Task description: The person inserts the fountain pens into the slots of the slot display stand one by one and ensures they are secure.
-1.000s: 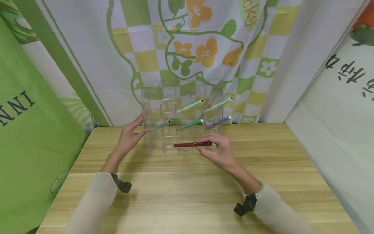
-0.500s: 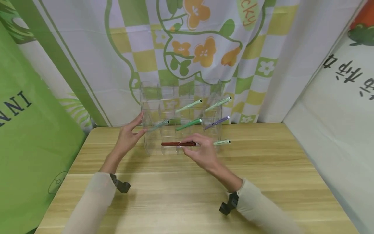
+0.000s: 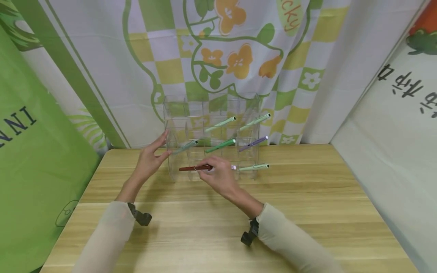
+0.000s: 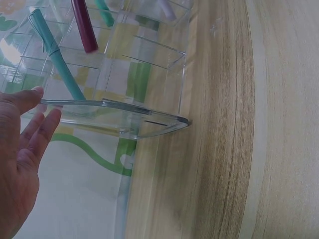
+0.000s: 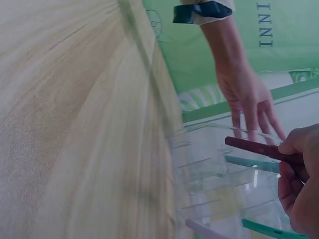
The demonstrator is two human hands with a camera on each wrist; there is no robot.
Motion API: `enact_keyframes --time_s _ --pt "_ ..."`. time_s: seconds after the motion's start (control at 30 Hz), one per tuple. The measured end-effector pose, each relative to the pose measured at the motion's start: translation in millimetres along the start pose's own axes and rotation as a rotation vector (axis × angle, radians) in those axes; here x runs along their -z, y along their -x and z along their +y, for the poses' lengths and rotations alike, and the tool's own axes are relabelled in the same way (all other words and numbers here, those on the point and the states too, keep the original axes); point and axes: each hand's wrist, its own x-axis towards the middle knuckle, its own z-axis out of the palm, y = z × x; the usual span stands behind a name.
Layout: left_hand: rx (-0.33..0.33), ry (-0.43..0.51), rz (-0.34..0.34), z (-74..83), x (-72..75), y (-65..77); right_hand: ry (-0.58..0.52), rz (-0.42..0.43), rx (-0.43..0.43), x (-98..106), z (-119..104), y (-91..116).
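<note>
A clear acrylic rack (image 3: 170,163) with many compartments stands upright at the table's back edge. My left hand (image 3: 148,159) touches its left side, fingers straight and spread, the thumb at the front edge in the left wrist view. My right hand (image 3: 218,174) pinches a dark red pen (image 3: 187,169) between thumb and fingers. This pen lies roughly level in front of the bottom row, its bare end pointing left. Above it a teal pen (image 3: 186,146) sticks out of the rack, as does a green pen (image 3: 220,146). A lilac pen (image 3: 233,167) is mostly hidden behind my right hand.
More pens stick out of the rack: a purple pen (image 3: 253,143) at the right, a pale green pen (image 3: 254,167) below it, and two pale green ones higher up. A patterned curtain (image 3: 239,60) hangs right behind. The wooden table (image 3: 205,235) extends toward me.
My right hand has moved left along the bottom row with the dark red pen. The lower pale green pen and part of the lilac pen have come into sight. My left hand stays at the rack.
</note>
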Motion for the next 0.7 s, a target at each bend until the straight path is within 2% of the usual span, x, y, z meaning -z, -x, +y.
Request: enact_keyframes --time_s 0.43,0.7 --pt "0.006 -0.004 0.006 1.0 -0.8 -0.3 0.134 -0.05 -0.05 -32.4 7.3 -7.7" --pt "-0.003 -0.02 0.005 1.7 -0.4 -0.2 0.133 -0.057 -0.074 -44.3 11.8 -7.9"
